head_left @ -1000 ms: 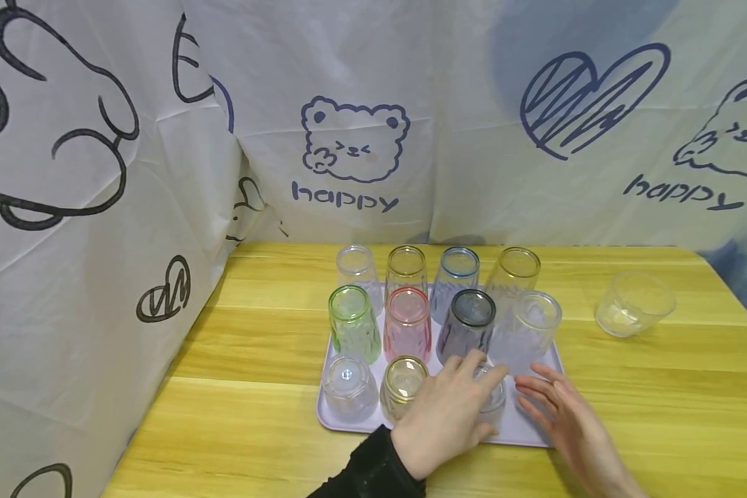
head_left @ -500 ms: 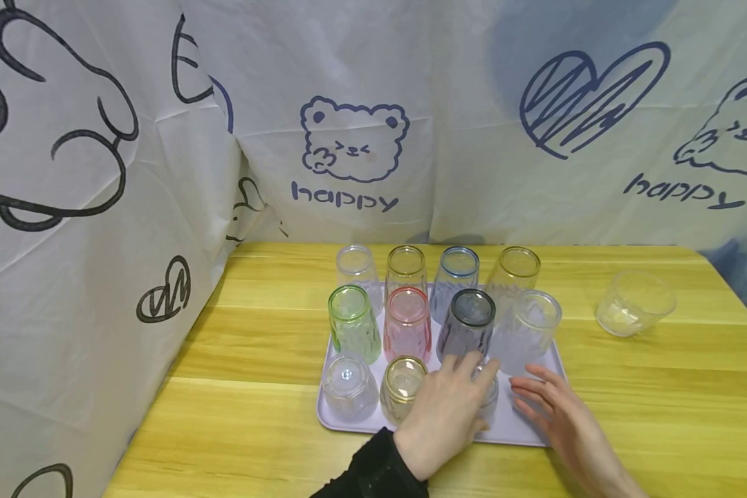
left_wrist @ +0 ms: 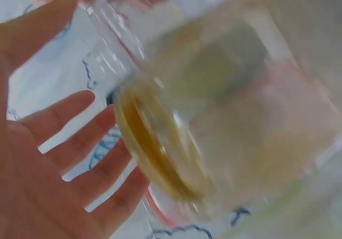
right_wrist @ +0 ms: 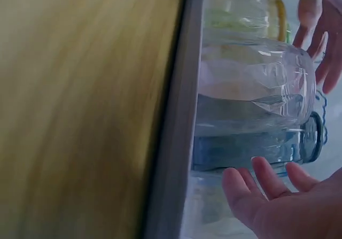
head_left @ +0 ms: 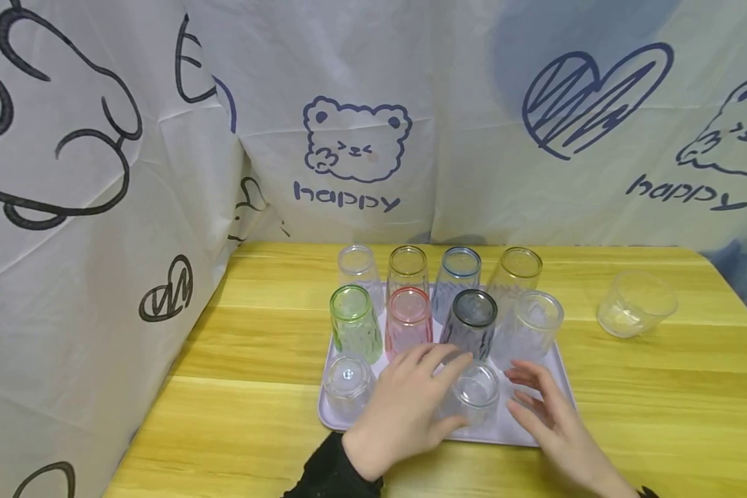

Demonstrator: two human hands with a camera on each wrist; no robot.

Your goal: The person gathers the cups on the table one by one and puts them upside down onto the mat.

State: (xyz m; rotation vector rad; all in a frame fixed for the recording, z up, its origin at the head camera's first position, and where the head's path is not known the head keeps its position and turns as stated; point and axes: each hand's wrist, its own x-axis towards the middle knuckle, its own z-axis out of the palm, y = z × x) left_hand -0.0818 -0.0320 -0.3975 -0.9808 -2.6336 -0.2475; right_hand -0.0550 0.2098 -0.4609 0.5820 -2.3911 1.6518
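Observation:
Upturned glasses stand in rows on a lavender tray (head_left: 504,437). My left hand (head_left: 404,401) hovers over the front row with fingers spread, hiding an amber-rimmed short glass in the head view. In the left wrist view that amber-rimmed glass (left_wrist: 160,148) is right beside the fingers, which are not curled round it; whether they touch cannot be told. Just right of this hand is a clear short glass (head_left: 476,389). My right hand (head_left: 557,422) is held at the tray's front right, fingers loosely bent, near the clear glass and holding nothing.
Behind stand green-rimmed (head_left: 355,325), pink (head_left: 409,325), dark grey (head_left: 471,325) and clear (head_left: 532,328) tall glasses, with another row at the back. A short clear glass (head_left: 348,387) occupies the front left. Off the tray, a clear bowl-like glass (head_left: 636,304) sits at right.
My left hand has moved left, off the clear short glass and over the amber-rimmed one. The clear glass has shifted slightly left. My right hand stays near the tray's right front.

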